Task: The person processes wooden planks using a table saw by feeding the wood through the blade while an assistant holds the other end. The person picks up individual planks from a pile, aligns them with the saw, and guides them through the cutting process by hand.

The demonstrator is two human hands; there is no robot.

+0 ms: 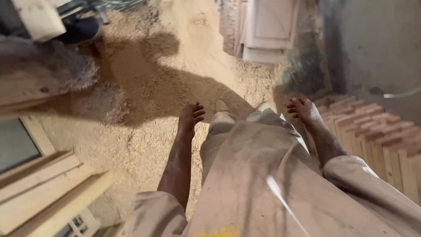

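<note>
I look straight down my own body in a dusty beige garment (258, 175). My left hand (191, 117) hangs at my side over the sawdust floor, fingers loosely curled, holding nothing. My right hand (302, 109) hangs on the other side, fingers loosely bent and empty, close to the near end of a stack of upright wooden pieces (381, 136). Neither hand touches anything. My feet (221, 106) peek out below the garment.
Sawdust (144, 127) covers the floor. A wooden window frame with glass (26, 153) and long planks (52, 197) lie at the left. Pale panelled boards (267, 30) lean at the top. A grey wall (377, 48) runs along the right.
</note>
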